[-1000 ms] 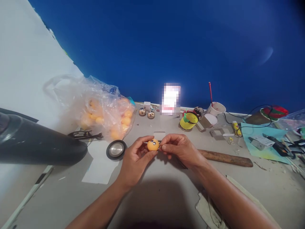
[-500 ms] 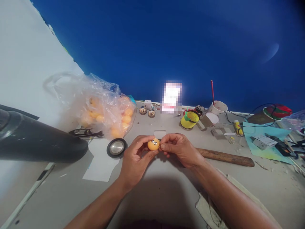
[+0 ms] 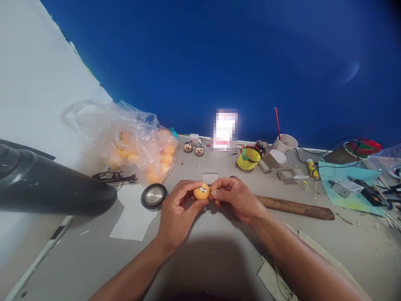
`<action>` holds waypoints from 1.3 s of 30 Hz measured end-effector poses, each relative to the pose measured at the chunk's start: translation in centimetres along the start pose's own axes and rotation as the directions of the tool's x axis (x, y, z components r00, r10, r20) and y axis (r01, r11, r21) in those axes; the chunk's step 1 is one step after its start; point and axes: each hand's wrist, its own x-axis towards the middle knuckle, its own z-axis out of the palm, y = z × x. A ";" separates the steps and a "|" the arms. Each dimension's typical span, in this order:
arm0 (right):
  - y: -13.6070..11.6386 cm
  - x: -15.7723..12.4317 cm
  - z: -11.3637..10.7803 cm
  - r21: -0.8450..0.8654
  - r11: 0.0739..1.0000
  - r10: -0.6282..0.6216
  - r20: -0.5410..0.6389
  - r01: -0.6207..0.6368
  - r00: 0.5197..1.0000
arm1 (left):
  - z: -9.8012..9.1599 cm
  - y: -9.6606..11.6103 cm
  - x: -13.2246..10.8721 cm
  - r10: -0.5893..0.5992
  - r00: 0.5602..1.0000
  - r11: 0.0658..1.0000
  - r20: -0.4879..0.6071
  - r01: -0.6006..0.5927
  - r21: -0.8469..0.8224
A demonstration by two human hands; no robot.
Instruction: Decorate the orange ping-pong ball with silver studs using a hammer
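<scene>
Hold the smooth, round orange ball [image 3: 200, 195] between the thumb and fingers of the left hand [image 3: 176, 213], over the middle of the grey worktop [image 3: 94, 259], well in from its near and far edges. Two shiny, round silver spots [image 3: 204, 190] face upward on the ball. The left grip is closed around the ball's left side. The right hand [image 3: 236, 200] has thumb and forefinger in a narrow pinch at the ball's right side; whatever lies between these fingertips is too small to identify.

For good results, steady the ball with the left hand alone and let only the right fingertips apply force. Press lightly; the ball's wall may dent. Leave both silver spots uncovered, since a sliding finger could disturb them.

Note the surroundings. Just beyond the hands, toward the far edge, lies a small, flat white card piece [image 3: 209, 178]. A long, brown wooden bar [image 3: 297, 207] extends from behind the right hand toward the right edge and limits room there. A pale, crumpled cloth [image 3: 272, 276] lies beneath the right forearm, near the close edge. Left of the left hand, a round black disc with a silver centre [image 3: 154, 195] sits just beside it. A clear plastic bag of orange balls [image 3: 140, 146] occupies the far left corner.
</scene>
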 end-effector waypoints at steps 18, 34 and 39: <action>-0.1 0.0 0.3 0.038 0.999 0.029 -0.030 -0.027 0.999 | 0.1 0.0 0.0 -0.043 0.999 0.999 -0.008 0.043 -0.020; -0.2 0.0 0.2 0.008 1.000 0.015 -0.024 -0.015 1.000 | 0.3 0.4 -0.1 0.020 0.999 0.999 -0.046 -0.018 0.051; -0.3 0.0 0.2 -0.015 1.000 -0.015 -0.001 0.015 1.000 | 0.2 0.4 -0.2 0.050 0.998 0.994 -0.048 -0.045 0.102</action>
